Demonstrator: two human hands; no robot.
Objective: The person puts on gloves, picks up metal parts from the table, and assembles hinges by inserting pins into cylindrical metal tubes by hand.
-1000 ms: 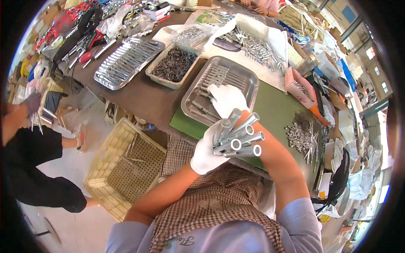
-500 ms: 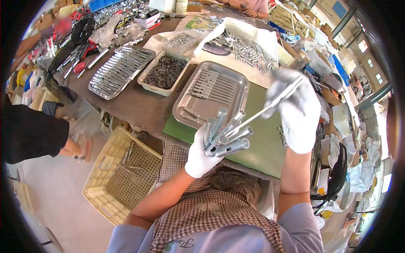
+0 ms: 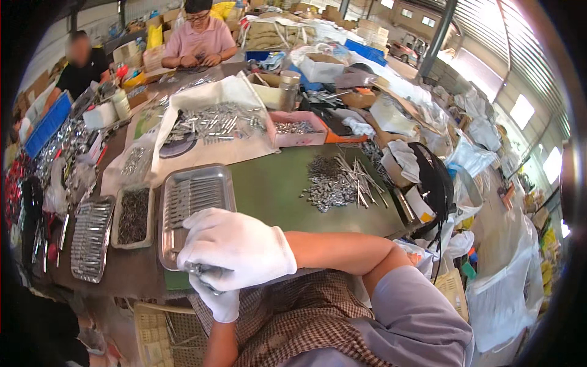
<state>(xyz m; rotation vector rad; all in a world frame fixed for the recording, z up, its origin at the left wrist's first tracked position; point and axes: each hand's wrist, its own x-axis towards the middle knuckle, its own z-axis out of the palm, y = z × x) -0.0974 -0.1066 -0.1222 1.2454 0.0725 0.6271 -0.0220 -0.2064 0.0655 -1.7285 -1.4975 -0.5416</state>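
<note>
Both my hands wear white gloves and meet at the table's near edge. My left hand (image 3: 219, 303) sits below, its fingers closed around a bundle of metal tools (image 3: 197, 269) of which only the ends show. My right hand (image 3: 238, 248) lies over the bundle from above, fingers curled down on it. Just beyond the hands, a steel tray (image 3: 162, 227) with a row of similar metal tools rests on the green mat (image 3: 275, 183). A pile of small metal parts (image 3: 327, 183) with some long thin rods (image 3: 362, 176) lies further right on the mat.
Left of the steel tray stand a small tray of dark parts (image 3: 133, 215) and a tray of shiny pieces (image 3: 90, 235). A white cloth (image 3: 214, 125) with metal pieces and a pink box (image 3: 296, 129) lie behind. Two people (image 3: 200, 37) (image 3: 82, 61) work at the far end. A wicker basket (image 3: 162, 333) stands below.
My right hand, which held one long tool up to the right, has come back down onto the bundle in my left hand. The view has tilted up toward the far end of the table.
</note>
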